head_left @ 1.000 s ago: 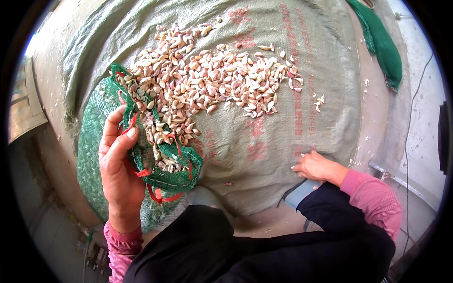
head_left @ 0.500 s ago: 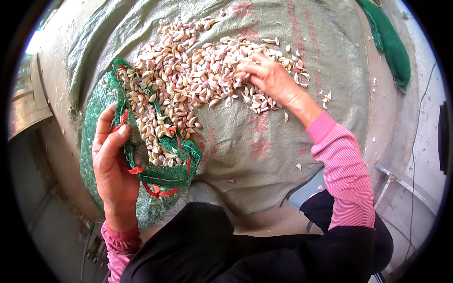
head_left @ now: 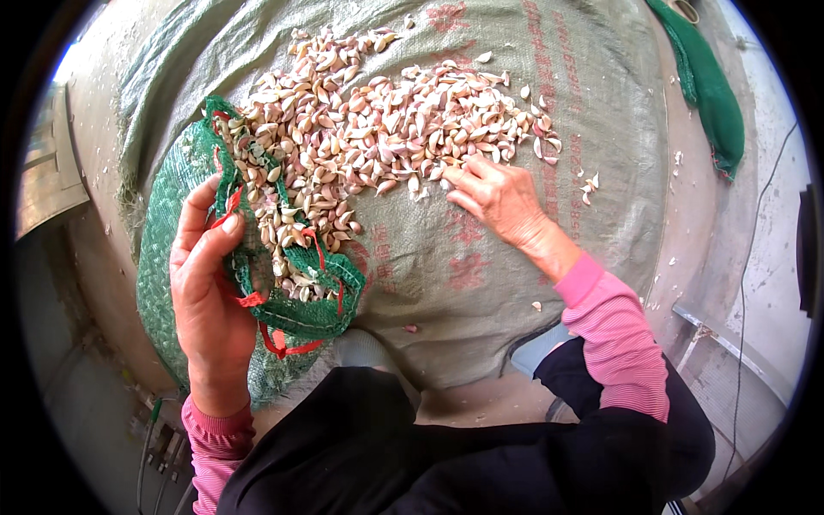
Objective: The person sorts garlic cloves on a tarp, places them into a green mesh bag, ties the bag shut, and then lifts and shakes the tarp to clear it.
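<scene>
Garlic cloves (head_left: 378, 129), pale with pinkish skins, lie in a loose pile on a grey-green woven sack cloth. On the left a green mesh bag (head_left: 172, 249) lies with its mouth facing the pile, and cloves fill its opening. My left hand (head_left: 210, 292) grips the near-left part of the bag's rim, thumb on top, beside the red drawstring (head_left: 249, 299). At the pile's lower right edge is my right hand (head_left: 502, 202), its fingers bent and apart from the thumb. Its fingertips touch cloves; the undersides of the fingers are hidden.
The woven cloth (head_left: 515, 283) with red print spreads over a round surface. A few stray cloves (head_left: 589, 187) lie to the right. Another green mesh bag (head_left: 717, 112) hangs at the far right, near a dark cable (head_left: 751, 292). My knees are close below the cloth.
My right hand has moved down and toward me, from on top of the pile to its lower edge. My left hand keeps hold of the bag's rim.
</scene>
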`<state>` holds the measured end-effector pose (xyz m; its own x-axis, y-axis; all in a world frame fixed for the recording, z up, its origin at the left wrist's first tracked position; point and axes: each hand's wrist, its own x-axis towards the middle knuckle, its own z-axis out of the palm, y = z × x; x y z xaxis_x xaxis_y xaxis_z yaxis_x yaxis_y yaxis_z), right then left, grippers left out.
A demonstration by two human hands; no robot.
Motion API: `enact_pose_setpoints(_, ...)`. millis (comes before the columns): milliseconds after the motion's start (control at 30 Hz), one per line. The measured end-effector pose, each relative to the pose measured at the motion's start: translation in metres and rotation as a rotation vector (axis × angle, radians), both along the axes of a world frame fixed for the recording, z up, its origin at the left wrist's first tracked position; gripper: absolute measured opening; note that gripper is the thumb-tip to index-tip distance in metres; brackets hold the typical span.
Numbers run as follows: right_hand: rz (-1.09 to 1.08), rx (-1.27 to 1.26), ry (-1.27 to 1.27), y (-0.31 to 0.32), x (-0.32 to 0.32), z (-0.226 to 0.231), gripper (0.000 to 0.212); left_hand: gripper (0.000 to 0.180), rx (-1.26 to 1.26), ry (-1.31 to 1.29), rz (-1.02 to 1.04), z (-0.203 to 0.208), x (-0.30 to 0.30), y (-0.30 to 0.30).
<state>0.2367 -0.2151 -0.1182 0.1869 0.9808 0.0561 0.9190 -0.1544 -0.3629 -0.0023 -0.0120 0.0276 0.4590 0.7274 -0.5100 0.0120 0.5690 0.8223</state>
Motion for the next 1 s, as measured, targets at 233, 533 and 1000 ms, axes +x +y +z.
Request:
enact_pose_setpoints(233, -0.174, -0.005, 0.047, -0.002, 0.02, -0.008, 0.016, 0.042, -0.026, -0.108, 0.044, 0.001, -0.004, 0.003)
enact_pose_setpoints(533, 0.094, 0.03, 0.113, -0.015, 0.007, 0.002, 0.016, 0.049, 0.02, -0.036, -0.011, 0.001, -0.013, 0.006)
enact_pose_setpoints(1000, -0.063, 0.061, 0.479, 0.034, -0.01, -0.001, 0.006, 0.041, -0.03, -0.09, 0.022, 0.0, -0.022, 0.01)
